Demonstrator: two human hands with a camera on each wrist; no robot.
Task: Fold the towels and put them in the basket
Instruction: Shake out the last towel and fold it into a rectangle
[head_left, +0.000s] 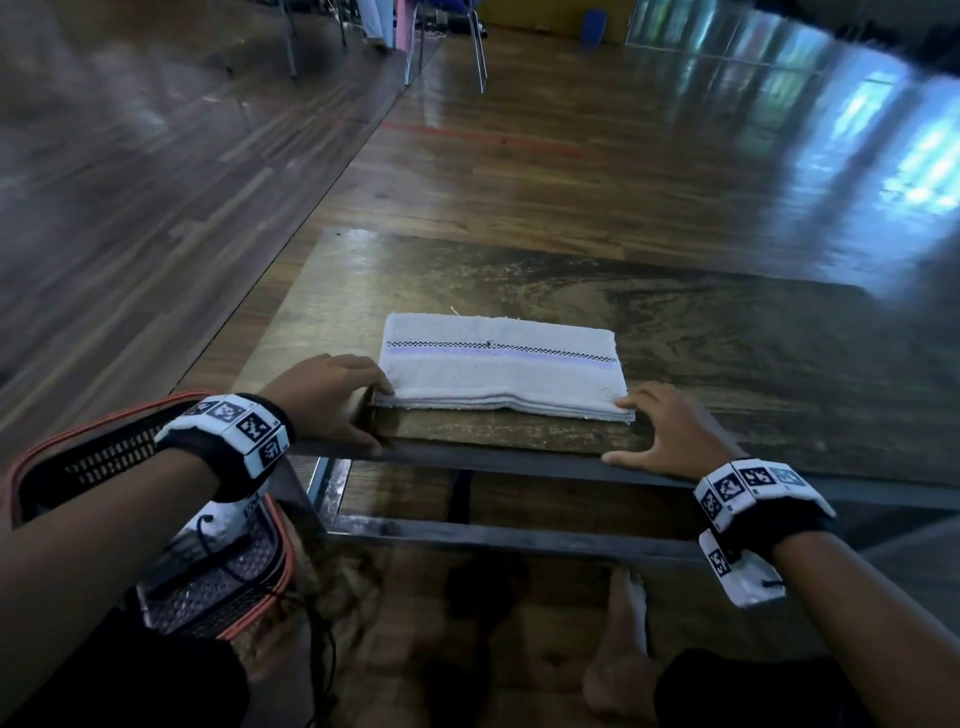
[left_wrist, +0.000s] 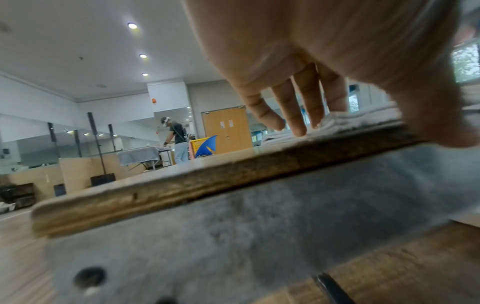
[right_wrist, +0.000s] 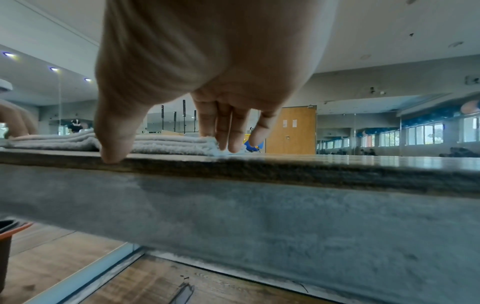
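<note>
Resting on the table (head_left: 727, 332), one folded towel (head_left: 498, 364) lies near the front edge, w/ several layers showing at its near side. The left hand (head_left: 332, 395) is at the towel's left near corner and the right hand (head_left: 670, 431) at the right near corner. On both hands the fingers are fairly straight and a little apart, tips touching the towel edge, and both thumbs rest down at the table's front edge – nothing is clamped yet. In the right wrist view the fingertips (right_wrist: 228, 144) press at the bottom layer; in the left wrist view the fingertips (left_wrist: 298, 127) touch the towel the same way.

The basket (head_left: 249, 577) sits low on the person's left, below table level, well apart from the towel. Its inside is partly hidden by the left arm, so what it holds cannot be told.

Judgement: the fold looks done and the next step is probably lifting the towel to the basket.

Risks:
- If the fingers catch only the upper layers, the lower ones may hang down and the fold opens.
- If one hand lifts sooner than the other, the stack may slide and get skewed.
- The basket is low and off to the side – the towel may catch on the rim and unfold when it goes in.

Count: 1 towel, 1 basket, 1 table, 2 hands.
</note>
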